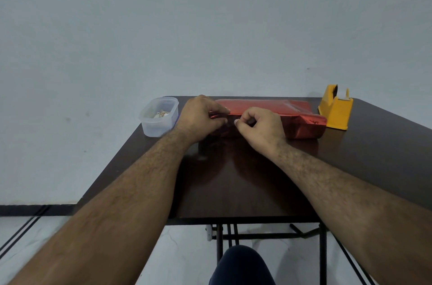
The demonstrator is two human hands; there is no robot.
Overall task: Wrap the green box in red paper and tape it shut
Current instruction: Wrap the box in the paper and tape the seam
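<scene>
Box (275,116) fully sheathed in glossy red paper

A dark brown tabletop (245,182) stands against a plain pale wall (210,23). At its far left sits a clear plastic tub (159,117) holding small pale items. Below, black metal table legs (322,254) stand on a white floor (182,254).
</scene>
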